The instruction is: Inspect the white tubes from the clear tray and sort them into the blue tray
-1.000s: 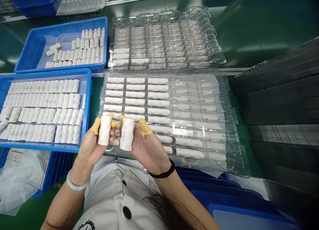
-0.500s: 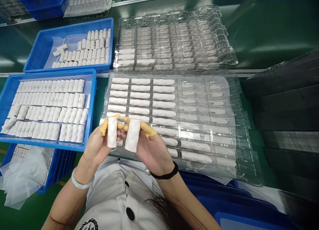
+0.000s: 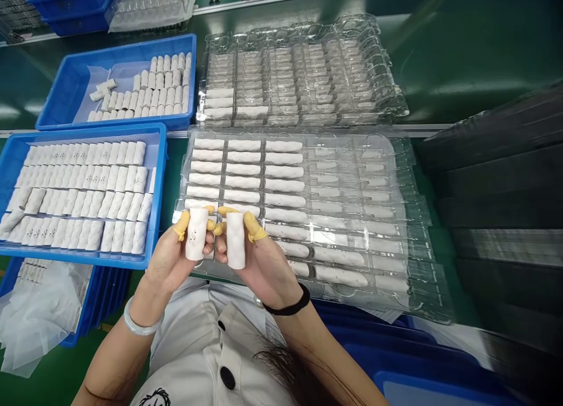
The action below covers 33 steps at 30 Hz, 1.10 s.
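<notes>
My left hand (image 3: 169, 253) grips a short white cylinder (image 3: 196, 234) upright between thumb and fingers; a small dark printed mark shows on its side. A second white cylinder (image 3: 236, 242), with no mark on the side I see, stands in the pinch of my right hand (image 3: 268, 262). Yellow finger cots cover the thumbs and some fingertips. The two cylinders are side by side, a little apart. Beneath and beyond them lies a clear plastic tray (image 3: 338, 137), whose left columns hold rows of similar white pieces lying flat.
On the left, a blue bin (image 3: 163, 177) holds rows of white cylinders, some marked. Behind it is another blue bin (image 3: 57, 101) with more cylinders. A stack of clear trays (image 3: 303, 71) lies at the back. Dark stacked sheets (image 3: 505, 177) rise on the right.
Both cylinders have been turned between the fingers: the left one now shows its printed mark, while the mark seen earlier on the right one is out of sight. The view shifted slightly.
</notes>
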Tool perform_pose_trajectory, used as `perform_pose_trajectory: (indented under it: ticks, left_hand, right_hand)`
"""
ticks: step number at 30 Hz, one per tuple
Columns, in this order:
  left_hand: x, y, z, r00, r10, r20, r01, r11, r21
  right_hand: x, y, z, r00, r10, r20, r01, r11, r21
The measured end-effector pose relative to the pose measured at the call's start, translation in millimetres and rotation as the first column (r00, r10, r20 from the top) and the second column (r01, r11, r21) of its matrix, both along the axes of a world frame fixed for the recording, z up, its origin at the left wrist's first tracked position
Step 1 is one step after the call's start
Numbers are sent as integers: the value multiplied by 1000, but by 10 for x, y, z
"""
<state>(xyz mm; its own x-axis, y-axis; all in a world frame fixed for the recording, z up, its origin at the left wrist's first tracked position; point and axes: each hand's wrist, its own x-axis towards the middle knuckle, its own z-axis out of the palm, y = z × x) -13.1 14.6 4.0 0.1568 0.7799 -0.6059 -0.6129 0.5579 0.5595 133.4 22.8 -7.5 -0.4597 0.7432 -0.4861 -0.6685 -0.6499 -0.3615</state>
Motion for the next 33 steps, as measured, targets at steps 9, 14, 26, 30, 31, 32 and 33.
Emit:
perform_pose_trajectory:
  ticks: [9,14,26,30,31,32,33]
  left_hand:
    - [-20,-10,-25,1000,-12,21,12,999,32]
    - [-16,-62,4,994,-109,-6,107,969,223]
    - [-22,12,63,1000,-21,2,20,983,184]
    - [18,23,14,999,44,6,-44,999,11]
    - [30,28,12,998,63,-7,-63,998,-22]
    - [42,35,15,996,84,-21,-85,995,-46]
    - [51,42,22,994,102,-30,-104,993,-62]
  right_hand:
    - [3,4,-8,999,35,40,-37,998,50]
    - [-3,-14,-46,987,10,158,-22,997,75]
    - [-10,-22,35,988,-33,154,38,999,-32]
    - [-10,-11,57,999,-32,45,33,999,-40]
    - [-7,-9,64,999,-30,14,30,999,-31]
    - [-3,-7,73,1000,-26,-11,26,999,-23]
    - [1,-5,83,999,-24,-26,23,1000,-17]
